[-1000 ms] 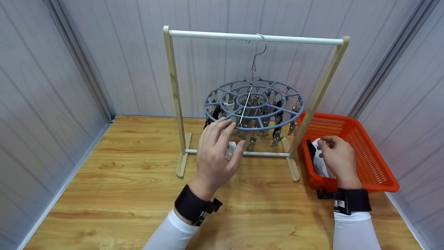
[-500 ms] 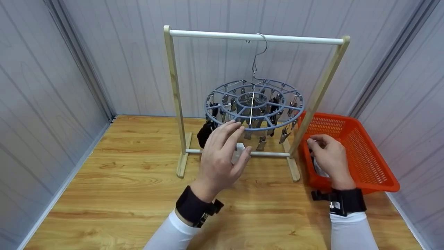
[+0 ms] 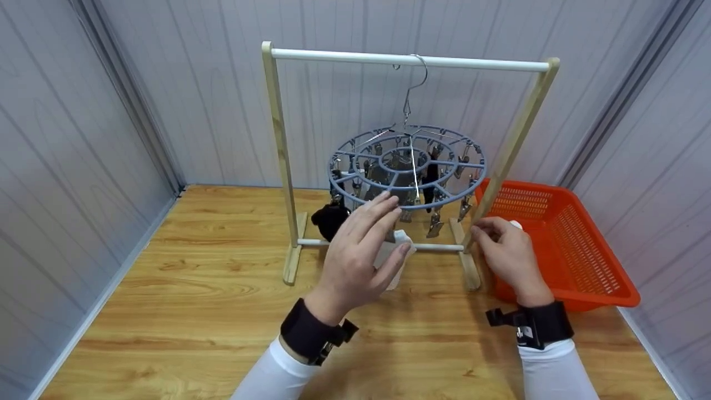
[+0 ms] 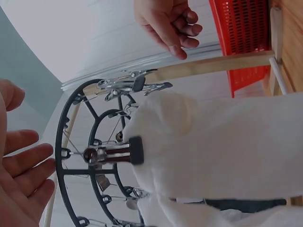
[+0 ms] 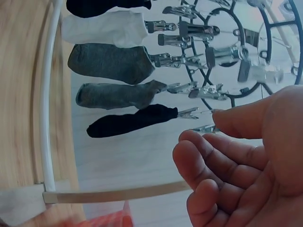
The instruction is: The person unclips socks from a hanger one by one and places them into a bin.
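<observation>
A round blue clip hanger (image 3: 444, 203) with several metal clips hangs by its hook from a drying rack. My left hand (image 3: 358, 255) is raised at its near rim, fingers straight and holding nothing. Beyond that hand hang a black sock (image 3: 329, 222) and a white sock (image 3: 405, 240), partly covered by it. A clip grips the white sock at its end in the left wrist view. My right hand (image 3: 508, 255) hovers by the rack's right post, fingers loosely bent with nothing between them. Grey socks (image 5: 111, 64) and a black sock (image 5: 132, 121) hang clipped in the right wrist view.
The rack's wooden right post (image 3: 511, 147) rises between the hanger and an orange basket (image 3: 602, 250). Something white (image 3: 516, 224) shows in the basket behind the right hand. A white lower bar (image 3: 439, 247) crosses the rack near the tabletop.
The hanger has turned, its near side going right, bringing the black and white socks further into view. My right hand has moved left, off the basket. My left hand has shifted slightly right.
</observation>
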